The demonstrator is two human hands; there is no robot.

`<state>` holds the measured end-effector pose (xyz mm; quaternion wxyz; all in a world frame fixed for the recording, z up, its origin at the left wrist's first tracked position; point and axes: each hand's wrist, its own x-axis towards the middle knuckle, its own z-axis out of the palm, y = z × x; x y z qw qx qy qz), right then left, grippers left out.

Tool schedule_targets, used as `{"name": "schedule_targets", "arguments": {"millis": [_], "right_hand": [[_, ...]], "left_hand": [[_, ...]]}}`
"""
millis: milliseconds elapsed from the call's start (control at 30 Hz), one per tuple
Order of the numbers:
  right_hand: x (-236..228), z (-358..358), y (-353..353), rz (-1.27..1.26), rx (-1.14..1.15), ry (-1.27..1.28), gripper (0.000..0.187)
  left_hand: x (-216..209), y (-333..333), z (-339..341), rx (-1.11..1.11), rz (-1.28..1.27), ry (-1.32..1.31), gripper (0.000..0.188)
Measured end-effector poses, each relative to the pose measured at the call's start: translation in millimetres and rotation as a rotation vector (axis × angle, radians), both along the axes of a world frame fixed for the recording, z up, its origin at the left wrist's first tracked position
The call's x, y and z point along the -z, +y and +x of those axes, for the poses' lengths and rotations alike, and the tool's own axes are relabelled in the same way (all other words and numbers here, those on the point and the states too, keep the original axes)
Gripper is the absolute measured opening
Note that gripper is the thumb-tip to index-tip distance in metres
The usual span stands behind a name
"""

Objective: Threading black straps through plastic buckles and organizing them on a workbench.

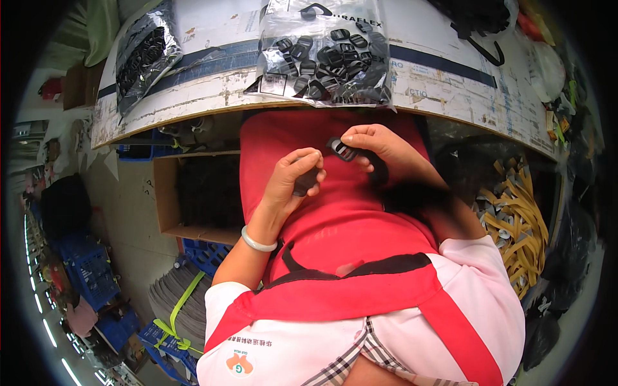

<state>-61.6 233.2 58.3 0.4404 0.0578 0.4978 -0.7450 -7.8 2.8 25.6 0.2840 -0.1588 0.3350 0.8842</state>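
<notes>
The right grip [376, 145] pinches a black slide buckle [341, 148] above the red apron [328, 241]; the left grip [288, 175] curls round a dark piece [305, 183]. Seemingly buckle-by-buckle handling, calling next for a steady pinch. Beyond, a clear bag [278, 32] lies on the desk [212, 87].

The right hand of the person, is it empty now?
No, the right hand pinches a black buckle above the red apron.
</notes>
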Motion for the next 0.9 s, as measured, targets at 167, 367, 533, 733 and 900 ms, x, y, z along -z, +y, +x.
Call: {"name": "schedule_targets", "arguments": {"millis": [167,367,533,733,900], "right_hand": [[-3,2,-6,0.003,-0.011,0.001,0.019],[-12,12,-20,-0.01,0.047,0.077,0.024],[-38,20,-19,0.119,0.153,0.265,0.022],[-22,25,-29,0.091,0.113,0.144,0.02],[-14,29,-33,-0.065,0.228,0.075,0.02]], "left_hand": [[-19,15,4,-0.029,-0.836,0.749,0.024],[-26,17,-9,-0.169,-1.03,1.12,0.023],[-30,21,-8,-0.197,-0.527,0.316,0.017],[-22,25,-5,-0.236,-0.562,0.391,0.018],[-18,24,-6,-0.242,-0.614,0.437,0.017]]}}
